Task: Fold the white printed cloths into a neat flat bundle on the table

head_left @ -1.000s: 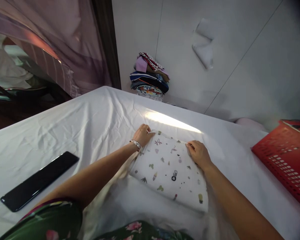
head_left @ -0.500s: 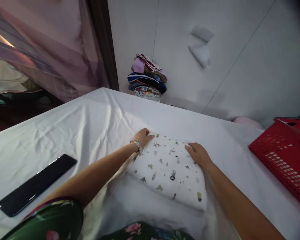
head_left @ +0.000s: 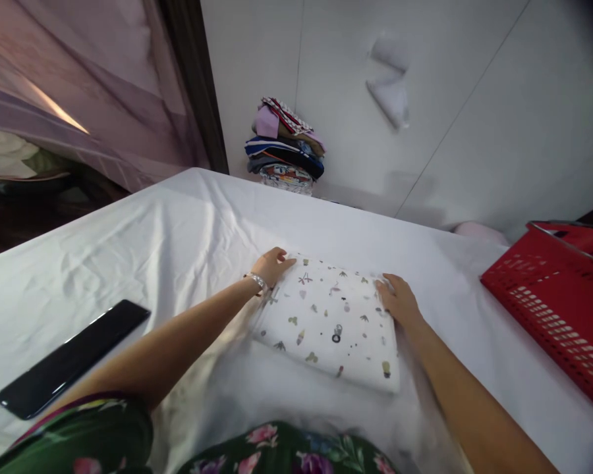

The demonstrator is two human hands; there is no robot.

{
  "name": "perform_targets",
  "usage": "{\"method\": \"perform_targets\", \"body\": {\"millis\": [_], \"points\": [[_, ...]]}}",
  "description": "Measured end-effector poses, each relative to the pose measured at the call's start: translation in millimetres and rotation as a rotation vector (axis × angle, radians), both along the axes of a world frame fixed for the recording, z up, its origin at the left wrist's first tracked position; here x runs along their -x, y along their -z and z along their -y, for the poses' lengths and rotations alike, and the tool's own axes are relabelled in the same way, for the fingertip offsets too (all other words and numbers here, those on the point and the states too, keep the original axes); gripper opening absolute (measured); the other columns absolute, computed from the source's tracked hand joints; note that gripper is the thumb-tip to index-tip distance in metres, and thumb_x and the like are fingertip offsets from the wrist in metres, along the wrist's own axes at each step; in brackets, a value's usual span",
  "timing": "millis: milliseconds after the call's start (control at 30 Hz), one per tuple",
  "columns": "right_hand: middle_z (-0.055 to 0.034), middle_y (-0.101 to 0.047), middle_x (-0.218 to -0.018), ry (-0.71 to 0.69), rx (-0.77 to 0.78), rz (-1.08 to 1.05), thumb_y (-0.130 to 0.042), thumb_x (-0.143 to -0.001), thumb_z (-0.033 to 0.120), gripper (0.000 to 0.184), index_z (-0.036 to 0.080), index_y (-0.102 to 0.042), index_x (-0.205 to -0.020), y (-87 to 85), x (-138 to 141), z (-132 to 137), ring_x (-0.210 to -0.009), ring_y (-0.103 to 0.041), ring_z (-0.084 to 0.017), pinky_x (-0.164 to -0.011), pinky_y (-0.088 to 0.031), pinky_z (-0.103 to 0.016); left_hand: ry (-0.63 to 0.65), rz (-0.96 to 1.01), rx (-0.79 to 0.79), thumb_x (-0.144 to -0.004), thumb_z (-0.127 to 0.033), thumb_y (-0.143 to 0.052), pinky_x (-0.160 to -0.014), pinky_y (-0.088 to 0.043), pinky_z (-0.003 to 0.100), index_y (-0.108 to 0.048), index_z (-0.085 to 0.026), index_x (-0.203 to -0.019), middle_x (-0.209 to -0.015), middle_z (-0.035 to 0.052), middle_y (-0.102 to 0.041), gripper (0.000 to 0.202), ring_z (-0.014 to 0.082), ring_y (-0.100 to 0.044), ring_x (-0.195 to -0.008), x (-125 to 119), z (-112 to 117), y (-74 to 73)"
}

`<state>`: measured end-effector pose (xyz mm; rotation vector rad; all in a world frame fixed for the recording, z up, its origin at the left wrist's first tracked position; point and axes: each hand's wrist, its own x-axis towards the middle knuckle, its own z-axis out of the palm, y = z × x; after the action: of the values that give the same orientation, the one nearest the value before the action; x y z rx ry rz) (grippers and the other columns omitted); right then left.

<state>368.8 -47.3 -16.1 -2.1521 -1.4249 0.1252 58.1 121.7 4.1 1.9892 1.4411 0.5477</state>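
A folded white cloth with small printed plants and figures lies flat on the white-covered surface in front of me. At its far left corner is my left hand, wearing a silver bracelet; its thumb and fingers are apart, the thumb close to the cloth's edge. My right hand rests beside the far right corner, fingers loosely spread and touching or nearly touching the edge. Neither hand appears to grip the cloth. The near side of the cloth blurs into white material by my lap.
A black phone-like slab lies at the left. At the right stands a red perforated basket with a metal handle. Several folded clothes form a stack beyond the far edge, against a pale wall. A pinkish curtain hangs at left.
Both hands have loosened from the cloth's far corners; the right one has slid off outward to its side. The cloth lies in the same place, while the view has shifted slightly.
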Motion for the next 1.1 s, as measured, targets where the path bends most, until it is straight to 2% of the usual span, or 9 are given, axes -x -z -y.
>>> {"method": "perform_targets", "body": {"millis": [100,233,300,367,467,733,833,933,1100], "points": [[-0.0082,-0.058,-0.111,0.129,0.009,-0.197,-0.044,-0.079,0.054,0.053,0.019,-0.052,-0.119,2.6,-5,29,-0.092,-0.057,-0.021,-0.081,-0.044,-0.035,-0.002,-0.018,-0.033,-0.074,-0.050,-0.052,-0.062,-0.041,0.025,-0.057,-0.021,-0.087,-0.084,0.0005,-0.063,0.032,0.0144,-0.057,-0.071,23,21,-10.7],[-0.0008,-0.061,-0.076,0.168,0.093,-0.477,-0.045,-0.077,0.058,0.062,0.019,-0.044,-0.126,1.9,-2,52,-0.066,-0.059,-0.017,-0.063,-0.046,-0.030,0.068,-0.100,-0.024,-0.074,-0.056,-0.050,-0.058,-0.039,0.026,-0.056,-0.021,-0.073,-0.072,-0.0008,-0.061,0.035,0.0145,-0.055,-0.063,48,58,-21.6],[0.0012,-0.058,-0.068,0.134,0.115,-0.460,-0.046,-0.077,0.057,0.063,0.020,-0.042,-0.128,-0.1,4,53,-0.063,-0.058,-0.017,-0.060,-0.045,-0.030,0.092,-0.142,-0.027,-0.072,-0.058,-0.050,-0.058,-0.038,0.026,-0.055,-0.021,-0.072,-0.074,-0.0005,-0.060,0.037,0.0148,-0.054,-0.064,53,74,-22.1],[0.0007,-0.060,-0.071,0.118,0.137,-0.374,-0.050,-0.075,0.055,0.063,0.022,-0.043,-0.128,-2.2,11,48,-0.064,-0.058,-0.017,-0.062,-0.043,-0.030,0.093,-0.183,-0.028,-0.071,-0.057,-0.051,-0.058,-0.037,0.027,-0.053,-0.021,-0.073,-0.075,0.0001,-0.059,0.036,0.0151,-0.053,-0.064,53,83,-20.1],[-0.0005,-0.061,-0.079,0.128,0.149,-0.260,-0.053,-0.072,0.051,0.061,0.024,-0.045,-0.126,-3.0,20,40,-0.068,-0.058,-0.018,-0.066,-0.042,-0.030,0.097,-0.207,-0.036,-0.074,-0.050,-0.050,-0.056,-0.035,0.026,-0.049,-0.021,-0.070,-0.072,-0.0001,-0.057,0.030,0.0147,-0.051,-0.063,50,86,-16.1],[-0.0017,-0.061,-0.079,0.167,0.065,-0.300,-0.053,-0.073,0.045,0.064,0.020,-0.041,-0.130,-0.3,25,36,-0.071,-0.057,-0.018,-0.066,-0.043,-0.030,0.057,-0.233,0.008,-0.078,-0.044,-0.045,-0.057,-0.034,0.025,-0.048,-0.020,-0.067,-0.067,-0.0004,-0.056,0.026,0.0150,-0.051,-0.064,42,70,-12.1],[-0.0027,-0.062,-0.079,0.160,0.097,-0.311,-0.051,-0.075,0.048,0.068,0.019,-0.034,-0.135,-7.8,28,45,-0.071,-0.058,-0.018,-0.066,-0.043,-0.031,0.042,-0.214,0.020,-0.079,-0.048,-0.044,-0.058,-0.038,0.026,-0.052,-0.021,-0.071,-0.069,-0.0001,-0.059,0.029,0.0160,-0.054,-0.067,47,75,-13.4],[-0.0011,-0.061,-0.071,0.135,0.134,-0.389,-0.045,-0.079,0.052,0.072,0.019,-0.025,-0.139,-14.4,38,65,-0.064,-0.058,-0.018,-0.060,-0.043,-0.030,0.043,-0.127,0.021,-0.079,-0.056,-0.040,-0.063,-0.044,0.028,-0.055,-0.022,-0.087,-0.086,0.0021,-0.063,0.038,0.0173,-0.059,-0.073,57,89,-12.3],[-0.0021,-0.063,-0.078,0.100,0.177,-0.409,-0.046,-0.079,0.052,0.072,0.023,-0.022,-0.140,-16.4,64,95,-0.066,-0.060,-0.018,-0.062,-0.045,-0.029,0.126,-0.169,-0.228,-0.079,-0.055,-0.041,-0.080,-0.046,0.037,-0.050,-0.019,-0.111,-0.108,0.0099,-0.058,0.049,0.0253,-0.058,-0.095,62,109,-0.1]]}}
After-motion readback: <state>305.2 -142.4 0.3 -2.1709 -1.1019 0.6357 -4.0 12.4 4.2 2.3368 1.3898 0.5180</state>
